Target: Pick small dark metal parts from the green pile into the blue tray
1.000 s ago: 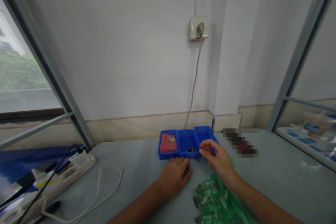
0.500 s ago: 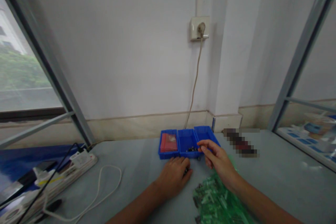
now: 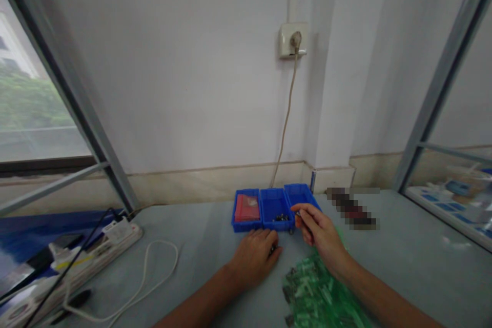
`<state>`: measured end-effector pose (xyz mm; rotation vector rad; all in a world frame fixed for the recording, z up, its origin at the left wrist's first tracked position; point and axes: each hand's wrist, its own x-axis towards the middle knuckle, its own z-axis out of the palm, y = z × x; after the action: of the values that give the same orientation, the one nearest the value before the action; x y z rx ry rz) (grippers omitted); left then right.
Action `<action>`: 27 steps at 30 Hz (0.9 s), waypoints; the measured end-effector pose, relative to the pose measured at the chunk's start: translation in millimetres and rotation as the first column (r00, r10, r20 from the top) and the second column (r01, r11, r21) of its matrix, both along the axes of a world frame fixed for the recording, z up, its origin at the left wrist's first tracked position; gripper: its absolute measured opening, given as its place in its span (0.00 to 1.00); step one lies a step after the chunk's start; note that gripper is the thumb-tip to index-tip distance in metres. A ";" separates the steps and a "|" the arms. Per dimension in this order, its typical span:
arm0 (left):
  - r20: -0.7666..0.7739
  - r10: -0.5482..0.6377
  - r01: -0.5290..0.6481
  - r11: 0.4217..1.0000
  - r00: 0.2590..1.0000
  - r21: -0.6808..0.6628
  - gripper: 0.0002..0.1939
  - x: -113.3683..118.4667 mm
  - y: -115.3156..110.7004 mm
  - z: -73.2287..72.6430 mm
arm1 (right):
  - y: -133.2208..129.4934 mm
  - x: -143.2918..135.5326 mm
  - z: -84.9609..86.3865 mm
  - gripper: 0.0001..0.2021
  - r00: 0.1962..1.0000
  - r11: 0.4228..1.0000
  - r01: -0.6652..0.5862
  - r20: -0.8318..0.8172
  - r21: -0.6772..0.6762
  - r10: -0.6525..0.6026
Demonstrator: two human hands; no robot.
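Note:
My left hand [image 3: 254,257] rests on the table just in front of the blue bins, its fingers curled round small dark metallic parts [image 3: 272,249] that show beside the thumb. Near the front of the right-hand blue bin [image 3: 300,193], my right hand [image 3: 320,230] pinches a small dark piece [image 3: 297,213] between thumb and fingertips; its kind is too small to tell. The middle blue bin [image 3: 273,197] holds several small metallic parts [image 3: 282,218] at its front. A red packet [image 3: 247,209] lies in the left blue bin [image 3: 246,226]. Under my right forearm is a green plastic bag [image 3: 319,292] of small pieces.
On the left lie a white power strip [image 3: 126,238], a looped white cable [image 3: 148,287] and a dark slim object [image 3: 79,299]. A blurred-out dark item [image 3: 353,210] is at the back right. Behind the bins, a cord [image 3: 286,123] hangs from the wall socket [image 3: 286,41].
My right hand has shifted slightly right, off the edge of the middle bin, still pinching. My left hand stays where it was.

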<state>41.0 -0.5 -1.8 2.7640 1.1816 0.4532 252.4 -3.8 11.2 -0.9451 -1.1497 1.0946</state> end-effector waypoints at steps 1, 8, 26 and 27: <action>0.004 0.000 0.000 1.000 1.000 0.002 0.03 0.0 -0.1 0.1 | 0.0 0.3 0.4 0.19 1.000 1.000 0.003 0.013 0.008 -0.003; 0.011 0.006 -0.006 1.000 1.000 0.004 0.03 -0.3 0.1 -1.4 | -0.2 1.8 0.5 0.17 0.995 0.999 0.014 0.097 0.050 -0.019; 0.003 0.012 -0.012 1.000 1.000 0.017 0.03 -0.8 -0.5 -0.7 | -6.2 -0.8 4.4 0.19 0.976 0.999 0.029 0.214 0.033 -0.036; 0.000 0.011 -0.010 1.000 1.000 0.016 0.03 -0.7 -0.4 -0.8 | -5.9 -0.9 4.2 0.19 0.977 0.999 0.038 0.210 0.024 -0.042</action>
<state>40.3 -0.9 -2.5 2.7727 1.1984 0.4653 251.5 -9.7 15.5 -1.0835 -1.3059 0.9654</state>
